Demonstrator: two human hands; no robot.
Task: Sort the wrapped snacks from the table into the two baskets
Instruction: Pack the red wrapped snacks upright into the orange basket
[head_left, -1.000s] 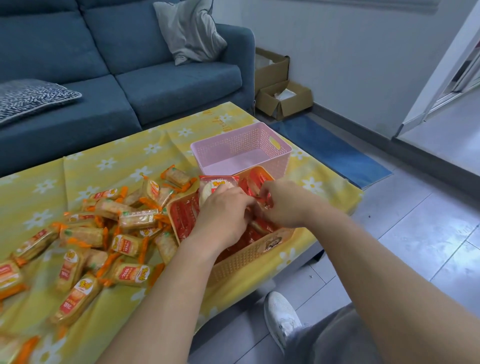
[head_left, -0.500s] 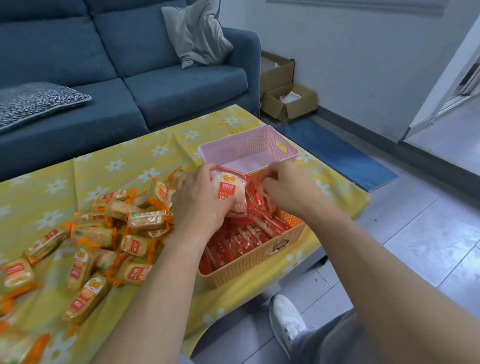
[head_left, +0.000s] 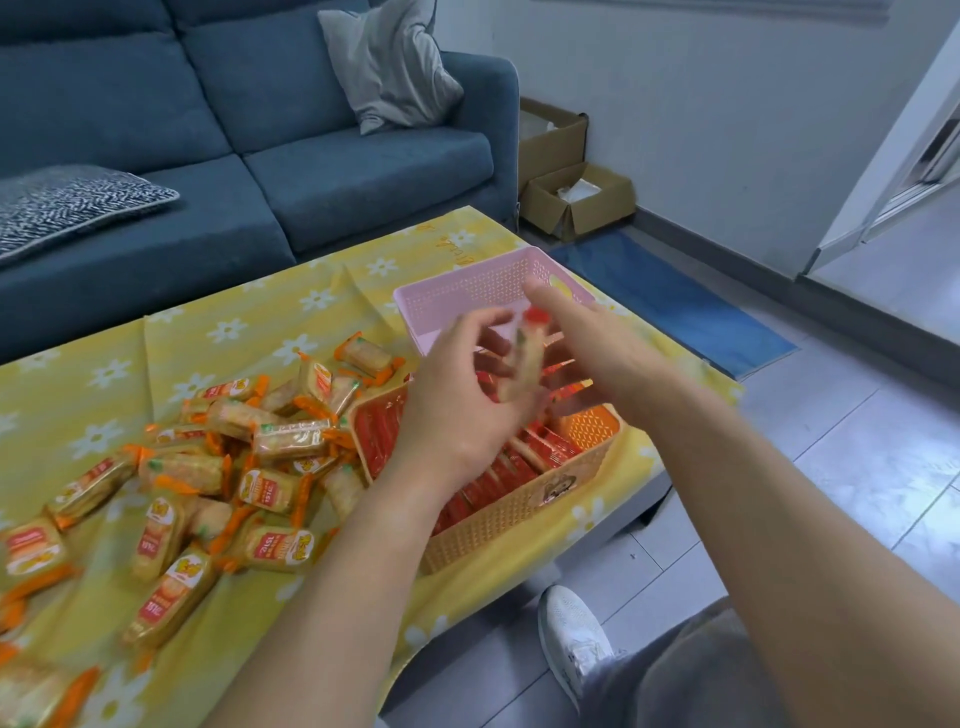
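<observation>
Yellow daisy-printed cloth (head_left: 171, 332) across the low table, heaped at nine o'clock with a loose pile of orange-ended, clear-wrapped cracker snacks (head_left: 218, 467), still unsorted. At four o'clock of that pile, orange woven-look plastic basket (head_left: 519, 514), packed with red-wrapped bars (head_left: 540, 452). Over its far end, left hand (head_left: 457, 410), fingers curled round one pale wrapped snack with a red top (head_left: 527, 364), held upright and blurred by motion. Raised since a second ago, with both hands then down among the red bars; now carried toward twelve o'clock, up against the near wall of the pink perforated plastic basket (head_left: 467, 291). Just at three o'clock of the snack, right hand (head_left: 602, 353), fingers stretched out, nothing visibly held; contact with the snack impossible to tell through the blur. Hands close together, not joined. Probable meaning: a stray pale snack picked out from among the red bars and likely bound for the pink basket. Not yet released, and most of the pile left to sort.
</observation>
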